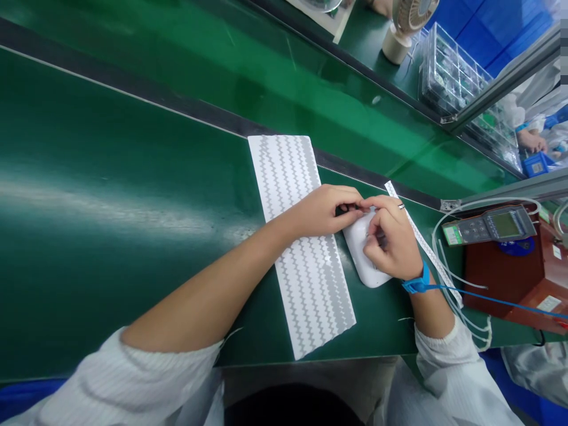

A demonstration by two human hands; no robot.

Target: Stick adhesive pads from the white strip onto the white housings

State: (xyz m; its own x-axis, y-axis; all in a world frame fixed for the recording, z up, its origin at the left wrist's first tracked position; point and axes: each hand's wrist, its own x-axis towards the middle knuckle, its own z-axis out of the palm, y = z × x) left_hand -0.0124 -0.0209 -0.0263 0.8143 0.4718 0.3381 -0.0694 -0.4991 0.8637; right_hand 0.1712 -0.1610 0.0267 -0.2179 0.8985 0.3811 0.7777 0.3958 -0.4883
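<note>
A white rounded plastic case (358, 253) lies on the green bench in front of me. My left hand (331, 210) reaches over a white sheet with grey zigzag strips (306, 284), its thumb and fingers drawn together at the far edge of the case. My right hand (393, 239), with a ring and a blue wrist strap (417, 282), is curled over the case's right side. Its index fingertip meets my left fingertips. Whatever is between the fingers is too small or hidden to make out.
A narrow zigzag-patterned strip (426, 248) lies right of the case. Farther right are clear tubing (437, 234), a handheld meter (492, 226) and a reddish-brown box (501, 275). Behind the green partition stand a small fan (397, 44) and a clear compartment box (457, 71). Another person's hand (532, 141) shows at far right.
</note>
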